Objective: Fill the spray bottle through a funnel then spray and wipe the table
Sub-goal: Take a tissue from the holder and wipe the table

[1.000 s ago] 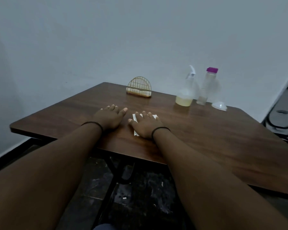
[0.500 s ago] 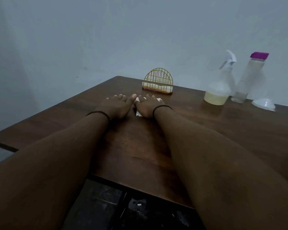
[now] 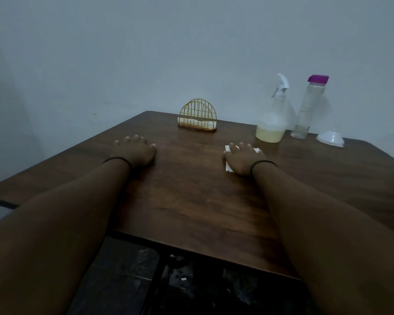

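Head view: napkin holder [image 3: 197, 116] behind hands; funnel [image 3: 330, 138] far-right.

A gold wire napkin holder [image 3: 198, 115] stood upright near the far edge, white napkins [image 3: 196, 123] inside. Behind rose a plain pale wall [image 3: 146, 53]; below lay dark floor [image 3: 123, 280].

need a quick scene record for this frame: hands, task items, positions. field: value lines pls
left hand: flat on table, palm down, empty
right hand: flat, pressing white napkin
spray bottle: upright, far right, yellowish liquid in base, sprayer on
tall bottle: purple cap on, beside spray bottle
funnel: upside down, right of tall bottle
napkin holder: gold wire, far centre, holds napkins
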